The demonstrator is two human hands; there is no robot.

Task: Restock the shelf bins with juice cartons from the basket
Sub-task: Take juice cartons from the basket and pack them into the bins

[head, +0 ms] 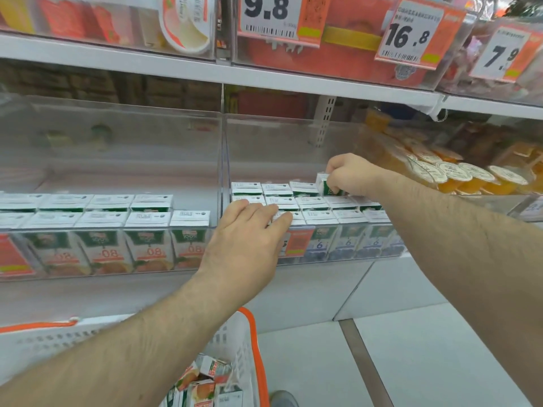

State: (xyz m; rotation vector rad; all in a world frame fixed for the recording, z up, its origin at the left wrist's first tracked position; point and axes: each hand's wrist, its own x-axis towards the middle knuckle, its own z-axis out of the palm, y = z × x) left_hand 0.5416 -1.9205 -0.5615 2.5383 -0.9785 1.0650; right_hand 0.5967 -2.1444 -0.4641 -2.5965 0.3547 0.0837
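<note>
Two clear shelf bins hold rows of small white-topped juice cartons. The left bin [123, 160] has orange-print cartons [148, 248] along its front. The right bin [282, 142] has blue-print cartons [348, 245]. My right hand [348, 174] grips one green-and-white carton [323, 183] at the back row of the right bin, tilted above its neighbours. My left hand [249, 230] lies flat with straight fingers on the carton tops at the front left of that bin. The white basket with an orange rim [252, 333] stands below, with several cartons [202, 383] inside.
The upper shelf carries red and pink packs behind price tags 9.8 [266, 8], 16.8 [407, 36] and 7.9 [504, 55]. Orange jelly cups [458, 174] fill the bin to the right. A shoe [283, 399] shows on the light floor tiles.
</note>
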